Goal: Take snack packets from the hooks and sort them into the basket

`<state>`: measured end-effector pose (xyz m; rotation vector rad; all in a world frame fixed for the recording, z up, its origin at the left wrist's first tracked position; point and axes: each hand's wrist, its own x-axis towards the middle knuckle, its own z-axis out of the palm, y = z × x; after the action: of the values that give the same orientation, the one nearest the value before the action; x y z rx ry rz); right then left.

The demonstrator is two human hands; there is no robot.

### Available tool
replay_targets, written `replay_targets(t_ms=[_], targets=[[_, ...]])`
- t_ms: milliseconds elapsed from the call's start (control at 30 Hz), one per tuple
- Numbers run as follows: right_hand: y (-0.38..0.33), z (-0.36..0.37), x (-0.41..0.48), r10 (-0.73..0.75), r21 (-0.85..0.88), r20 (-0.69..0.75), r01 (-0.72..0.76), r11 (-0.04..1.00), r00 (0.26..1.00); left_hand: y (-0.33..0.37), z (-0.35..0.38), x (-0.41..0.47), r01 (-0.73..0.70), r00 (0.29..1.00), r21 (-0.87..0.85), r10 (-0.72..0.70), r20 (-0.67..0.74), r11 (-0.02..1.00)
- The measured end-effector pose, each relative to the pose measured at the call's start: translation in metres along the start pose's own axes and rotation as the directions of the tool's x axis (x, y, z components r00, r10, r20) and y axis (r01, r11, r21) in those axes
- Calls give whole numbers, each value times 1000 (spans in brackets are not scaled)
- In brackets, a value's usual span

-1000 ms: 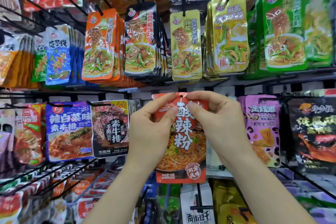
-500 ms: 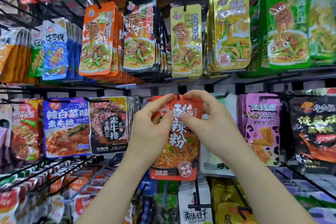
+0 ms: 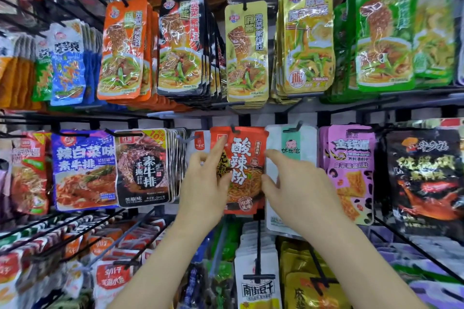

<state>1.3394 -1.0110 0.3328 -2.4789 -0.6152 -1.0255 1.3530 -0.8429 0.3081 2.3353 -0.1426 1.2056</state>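
Crowded hooks surround a red packet [image 3: 244, 170]. Left hand [image 3: 206, 183] and right hand [image 3: 296, 188] flank it, fingers spread, gripping nothing; picking step, next pinch and unhook.

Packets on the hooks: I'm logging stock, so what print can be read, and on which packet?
"酸辣粉": red packet between the hands.
"素牛排": black packet.
"辣白菜味 素牛排": blue packet.
"南街豆干": white packet lower down.
"10": yellow corner of the black packet.
Other print is too small or blurred.
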Motion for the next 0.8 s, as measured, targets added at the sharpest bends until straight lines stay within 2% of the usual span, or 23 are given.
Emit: replay_targets(t_ms=[100, 200, 333, 433, 600, 700, 800], targets=[[11, -2, -8, 2, -75, -83, -9, 997, 997, -1, 6, -2, 21, 1000, 107, -19, -15, 994], [23, 4, -16, 3, -105, -81, -11, 994, 997, 2, 9, -4, 28, 1000, 116, -28, -2, 993], [33, 12, -27, 14, -93, -56, -19, 995, 998, 3, 4, -12, 17, 1000, 130, -17, 4, 991], [31, 15, -38, 24, -31, -94, -27, 999, 995, 0, -5, -22, -22, 999, 130, 25, -25, 991], [16, 9, -61, 79, 128, -114, -65, 990, 990, -1, -21, -43, -184, 979, -194, 162, -127, 964], [-1, 4, -84, 188, 191, -66, -172, 966, 980, -6, -30, -61, -224, 974, -400, 218, -61, 889], [-19, -4, -110, 241, 207, -20, -232, 951, 970, -9, -33, -78, -286, 939, -530, 343, 10, 798]])
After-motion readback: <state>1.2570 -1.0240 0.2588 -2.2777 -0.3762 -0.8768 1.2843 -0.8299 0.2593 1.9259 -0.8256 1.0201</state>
